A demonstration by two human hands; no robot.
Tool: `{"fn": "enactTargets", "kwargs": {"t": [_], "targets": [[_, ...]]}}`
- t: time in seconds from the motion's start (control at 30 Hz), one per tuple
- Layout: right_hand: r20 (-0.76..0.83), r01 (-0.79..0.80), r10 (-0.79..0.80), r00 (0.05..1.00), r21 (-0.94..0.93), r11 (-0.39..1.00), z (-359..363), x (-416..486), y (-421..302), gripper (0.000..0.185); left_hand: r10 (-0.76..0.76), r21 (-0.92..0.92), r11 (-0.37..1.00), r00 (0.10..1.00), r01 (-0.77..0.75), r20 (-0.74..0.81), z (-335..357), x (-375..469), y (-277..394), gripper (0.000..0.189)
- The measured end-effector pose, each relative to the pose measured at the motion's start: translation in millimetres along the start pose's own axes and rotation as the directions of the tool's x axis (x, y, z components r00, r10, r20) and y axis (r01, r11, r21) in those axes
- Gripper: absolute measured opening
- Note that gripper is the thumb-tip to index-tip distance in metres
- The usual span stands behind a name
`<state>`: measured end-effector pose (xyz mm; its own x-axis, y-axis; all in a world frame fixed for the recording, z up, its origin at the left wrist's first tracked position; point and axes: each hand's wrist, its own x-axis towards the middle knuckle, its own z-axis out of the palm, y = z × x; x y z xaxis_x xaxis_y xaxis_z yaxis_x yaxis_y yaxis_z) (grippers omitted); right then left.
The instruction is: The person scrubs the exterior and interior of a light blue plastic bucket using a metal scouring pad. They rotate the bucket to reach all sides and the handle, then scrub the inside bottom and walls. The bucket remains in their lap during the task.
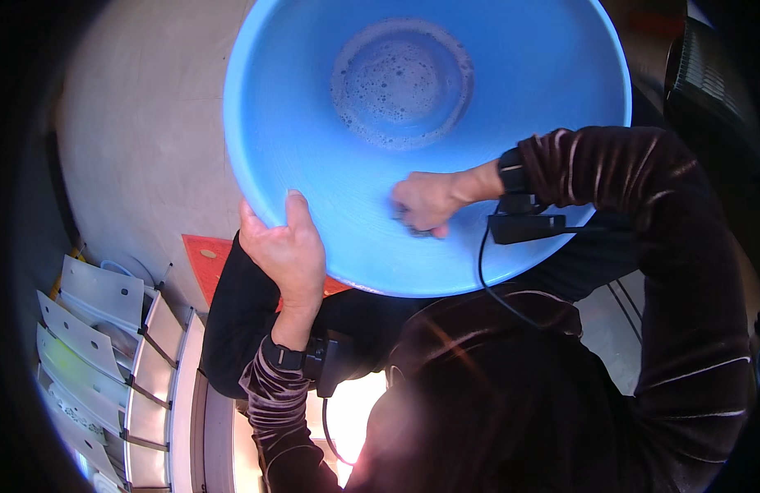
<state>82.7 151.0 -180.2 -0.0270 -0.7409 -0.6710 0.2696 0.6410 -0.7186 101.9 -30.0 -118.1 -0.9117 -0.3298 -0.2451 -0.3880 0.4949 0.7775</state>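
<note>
A large blue plastic basin [515,80] leans over the person's lap, its inside facing the camera. Foamy, soapy water [399,83] lies in a round pool at its bottom. My left hand [287,246] grips the rim at the lower left, thumb inside and fingers outside. Pressed against the inner wall, below the foam, my right hand [426,200] is closed around a small dark scrubbing item [420,232]; blur and the fingers hide most of it. Both wrists wear black straps with devices, and a cable hangs from the right one across the basin's rim.
White plastic shelving or drawers [102,289] stand at the lower left. An orange-red mat [201,262] lies on the grey tiled floor [151,111] beside the left knee. A dark object with a ribbed, grille-like face [709,77] is at the upper right.
</note>
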Motion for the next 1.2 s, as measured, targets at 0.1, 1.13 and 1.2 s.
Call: {"fn": "enactTargets", "kwargs": {"t": [0.1,1.13,1.2], "targets": [[-0.051,0.069,-0.064,0.997,0.094,0.993,-4.1,-3.3,-11.9,0.021,0.044,-0.048,0.998,0.999,-0.043,0.022,4.2,-0.6,-0.2,0.018],[-0.709,0.592,-0.17,0.684,0.404,0.698,-110.4,109.7,85.9,0.021,-0.035,0.031,0.999,0.995,0.032,0.091,20.7,-9.6,23.3,0.021],[-0.625,0.55,-0.294,0.723,0.264,0.792,-82.5,93.5,82.2,0.021,-0.028,0.017,1.0,0.994,0.027,0.11,18.1,-10.9,21.6,0.024]]}}
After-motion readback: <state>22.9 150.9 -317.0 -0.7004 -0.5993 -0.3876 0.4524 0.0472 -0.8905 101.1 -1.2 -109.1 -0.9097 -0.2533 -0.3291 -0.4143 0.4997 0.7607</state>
